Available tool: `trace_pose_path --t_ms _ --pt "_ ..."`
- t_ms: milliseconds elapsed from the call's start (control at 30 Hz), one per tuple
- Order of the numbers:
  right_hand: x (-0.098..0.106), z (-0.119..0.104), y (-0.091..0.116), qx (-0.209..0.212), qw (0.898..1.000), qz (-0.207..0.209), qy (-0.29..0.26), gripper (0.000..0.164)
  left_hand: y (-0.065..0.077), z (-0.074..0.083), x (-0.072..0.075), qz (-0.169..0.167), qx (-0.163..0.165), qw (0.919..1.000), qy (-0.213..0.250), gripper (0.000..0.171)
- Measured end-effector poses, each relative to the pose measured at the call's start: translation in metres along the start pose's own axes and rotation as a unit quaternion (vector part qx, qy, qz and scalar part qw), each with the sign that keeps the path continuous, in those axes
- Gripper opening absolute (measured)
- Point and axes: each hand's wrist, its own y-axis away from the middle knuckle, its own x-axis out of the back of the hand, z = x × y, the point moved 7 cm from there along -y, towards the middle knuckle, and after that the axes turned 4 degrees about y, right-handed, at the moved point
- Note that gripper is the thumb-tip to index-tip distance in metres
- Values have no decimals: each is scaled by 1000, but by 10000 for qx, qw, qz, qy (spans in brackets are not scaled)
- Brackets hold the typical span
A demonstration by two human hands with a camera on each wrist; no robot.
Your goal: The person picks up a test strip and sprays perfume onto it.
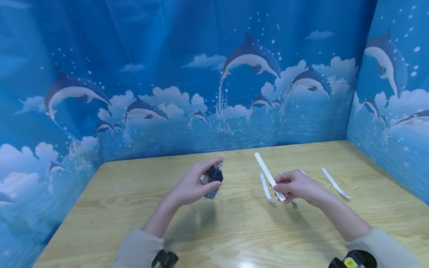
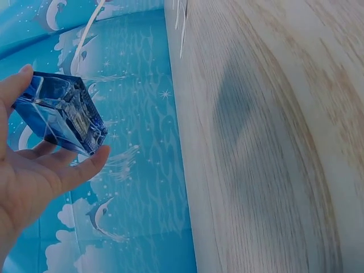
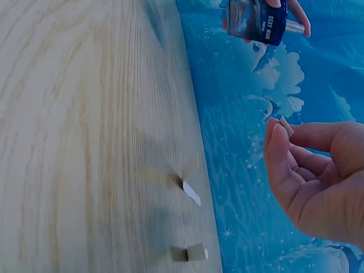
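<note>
Left hand [image 1: 193,184] up, fingers round bottle [image 1: 212,177] above counter [image 1: 223,235]. Right hand [image 1: 302,187], fingers pinching white strip [image 1: 265,170], right of bottle; long axis near-to-far, far end leaning left, bottle's side.

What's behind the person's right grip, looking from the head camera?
Past the bare right grip, part of a narrow white paper-like strip peeks out below, against the pale wooden table. The grip covers the rest, so its full shape can't be seen.
</note>
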Motion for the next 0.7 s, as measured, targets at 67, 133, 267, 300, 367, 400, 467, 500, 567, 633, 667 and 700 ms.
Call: trace_pose_path --t_ms 67,133,267,300,367,400,467,500,567,633,667,700 --pt "-3 -2 -1 53 9999 -44 75 28 -1 0 0 70 48 9999 -110 60" --pt "-6 -4 -3 72 9998 -58 148 28 -3 0 0 128 85 9998 -160 60" --pt "-10 -6 -5 -17 9997 -45 235 26 -6 0 0 252 128 9994 -213 60" --pt "-11 -7 -6 -46 9997 -36 247 26 -7 0 0 272 123 9993 -238 61" --pt "-13 -9 -7 -57 9996 -47 286 25 -8 -1 0 292 148 9990 -290 61" --pt "-15 -10 -7 -59 9995 -57 299 25 -9 -1 0 291 146 9990 -315 61" --pt "-18 -13 -6 -22 9994 -105 323 26 -9 -1 0 272 149 9989 -349 61" --pt "-20 -15 -6 -5 9993 -133 351 27 -9 -1 0 251 140 9990 -354 61" --pt "-23 -17 -5 -6 9992 -182 350 28 -9 -1 -1 192 119 9990 -388 60" --pt "-26 -19 -5 -28 9992 -220 334 29 -9 0 -2 122 59 9991 -413 59" --pt "-27 -19 -5 -44 9992 -229 326 29 -9 0 -3 85 28 9990 -449 59" --pt "-28 -19 -5 -57 9992 -243 307 29 -10 0 -3 48 -2 9989 -470 58"
